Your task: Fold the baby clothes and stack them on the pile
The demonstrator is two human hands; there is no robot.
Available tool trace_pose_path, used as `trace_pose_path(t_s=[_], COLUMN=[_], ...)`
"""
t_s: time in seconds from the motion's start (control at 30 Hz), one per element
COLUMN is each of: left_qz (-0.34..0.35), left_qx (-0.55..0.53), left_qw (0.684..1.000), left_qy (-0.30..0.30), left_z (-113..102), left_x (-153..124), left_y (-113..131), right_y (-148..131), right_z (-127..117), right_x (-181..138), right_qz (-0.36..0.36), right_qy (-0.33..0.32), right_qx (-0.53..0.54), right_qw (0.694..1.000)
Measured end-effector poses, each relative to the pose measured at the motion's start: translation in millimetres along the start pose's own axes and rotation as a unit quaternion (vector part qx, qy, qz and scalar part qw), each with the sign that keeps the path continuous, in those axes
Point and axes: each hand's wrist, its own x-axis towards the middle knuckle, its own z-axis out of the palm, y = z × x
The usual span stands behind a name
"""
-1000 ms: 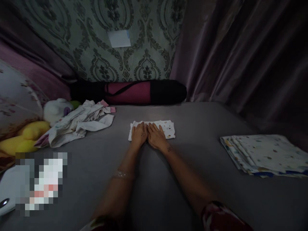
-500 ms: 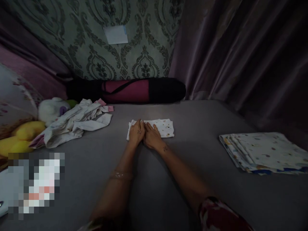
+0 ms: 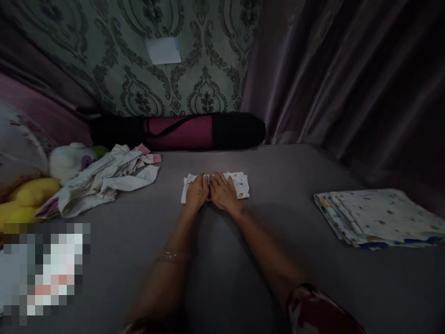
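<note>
A white cloth with a small dark and yellowish print lies folded into a flat rectangle on the grey bed sheet. My left hand rests palm down on its left part, fingers stretched out. Just beside it, my right hand lies flat on the cloth's middle, fingers pointing away from me. The two hands nearly touch and cover much of the cloth between them. Neither hand grips the fabric.
On the right is a stack of folded printed cloths. Crumpled white clothes with pink cuffs lie at the left, near a white plush toy and a yellow plush toy. A black and pink long bag lies against the wall.
My right hand has shifted slightly to the right and its fingers lie flatter on the cloth. My left hand stays in place on it. The whole view has moved a little.
</note>
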Motion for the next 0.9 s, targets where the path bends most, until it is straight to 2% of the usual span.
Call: trace_pose_path(t_s=[0.1, 0.23, 0.4, 0.57, 0.7, 0.9], left_qz=[0.015, 0.033, 0.036, 0.034, 0.022, -0.012], left_qx=[0.013, 0.038, 0.064, 0.113, 0.148, 0.159], left_qw=[1.000, 0.999, 0.997, 0.993, 0.989, 0.987], left_qy=[0.003, -0.011, -0.011, -0.029, -0.005, -0.013], left_z=[5, 8, 9, 13, 12, 5], left_x=[0, 0, -2, -5, -5, -5], left_y=[-2, -3, -4, -6, -10, -15], right_y=[2, 6, 13, 20, 26, 38], right_z=[0, 1, 7, 12, 5, 5], right_x=[1, 2, 5, 5, 4, 6], right_qz=[0.026, 0.039, 0.095, 0.125, 0.152, 0.189], right_qy=[0.009, -0.037, 0.032, 0.012, 0.039, -0.005], right_qx=[-0.004, 0.007, -0.010, -0.015, -0.045, -0.053], right_qw=[1.000, 0.999, 0.995, 0.992, 0.987, 0.981])
